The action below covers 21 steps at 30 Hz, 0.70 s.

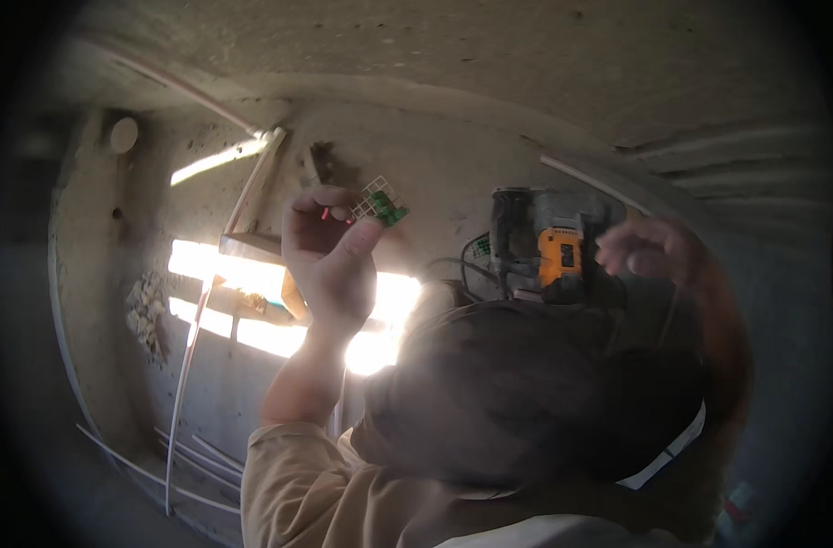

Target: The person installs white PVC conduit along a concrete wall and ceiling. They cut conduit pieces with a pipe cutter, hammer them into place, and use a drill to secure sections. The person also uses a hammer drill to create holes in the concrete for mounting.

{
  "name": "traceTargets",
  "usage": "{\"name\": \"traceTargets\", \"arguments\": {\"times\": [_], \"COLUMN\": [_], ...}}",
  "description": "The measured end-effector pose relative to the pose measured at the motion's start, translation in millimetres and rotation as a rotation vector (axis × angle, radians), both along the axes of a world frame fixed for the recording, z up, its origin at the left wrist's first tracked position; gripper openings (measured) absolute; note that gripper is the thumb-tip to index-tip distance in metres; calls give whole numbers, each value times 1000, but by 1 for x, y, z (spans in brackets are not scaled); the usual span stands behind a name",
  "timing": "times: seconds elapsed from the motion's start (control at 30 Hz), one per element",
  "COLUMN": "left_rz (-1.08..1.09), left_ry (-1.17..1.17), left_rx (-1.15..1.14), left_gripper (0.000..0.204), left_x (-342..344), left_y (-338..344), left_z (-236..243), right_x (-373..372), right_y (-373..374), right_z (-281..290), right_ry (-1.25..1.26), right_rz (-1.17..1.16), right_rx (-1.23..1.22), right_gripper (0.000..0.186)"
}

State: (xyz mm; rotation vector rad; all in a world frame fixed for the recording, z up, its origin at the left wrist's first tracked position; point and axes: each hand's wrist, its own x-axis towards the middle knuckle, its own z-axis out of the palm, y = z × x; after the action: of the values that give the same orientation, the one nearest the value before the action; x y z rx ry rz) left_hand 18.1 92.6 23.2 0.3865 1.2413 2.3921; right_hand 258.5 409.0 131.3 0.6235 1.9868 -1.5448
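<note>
I've got the left hand [330, 251] pinching a small green grid clip [381, 203] at frame centre, right hand [649, 248] blurred beside the yellow drill [549, 247], grip unclear—glare could make me fumble that clip.

Head camera faces concrete wall [453, 155], close behind worker

**Hands raised toward a concrete wall and ceiling**

A small green and white plastic piece [380, 203] is pinched in the fingers of the left hand [327, 256], held up against the rough concrete wall [435, 173]. A yellow and black power drill [549, 247] is seen beside the blurred right hand [649, 251]. Thin white conduits [190, 365] are fixed along the wall.
</note>
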Motion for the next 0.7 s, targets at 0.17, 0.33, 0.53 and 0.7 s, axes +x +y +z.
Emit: {"name": "traceTargets", "arguments": {"times": [0.17,0.33,0.53,0.7], "left_rz": [-147,-274,-538,-592], "left_ry": [-123,-284,-365,-540], "left_rx": [138,71,146,285], "left_gripper": [55,44,18,20], "left_x": [36,33,25,34], "left_y": [61,47,16,-17], "left_z": [13,1,-32,-62], "right_x": [-92,-116,-106,-112], "right_y": [-64,-91,-98,-125], "right_z": [-8,-19,-70,-91], "right_ry": [405,434,263,203], "right_rz": [-156,-229,-342,-221], "right_rx": [-171,-174,-628,-654], "right_gripper": [44,42,35,27]}}
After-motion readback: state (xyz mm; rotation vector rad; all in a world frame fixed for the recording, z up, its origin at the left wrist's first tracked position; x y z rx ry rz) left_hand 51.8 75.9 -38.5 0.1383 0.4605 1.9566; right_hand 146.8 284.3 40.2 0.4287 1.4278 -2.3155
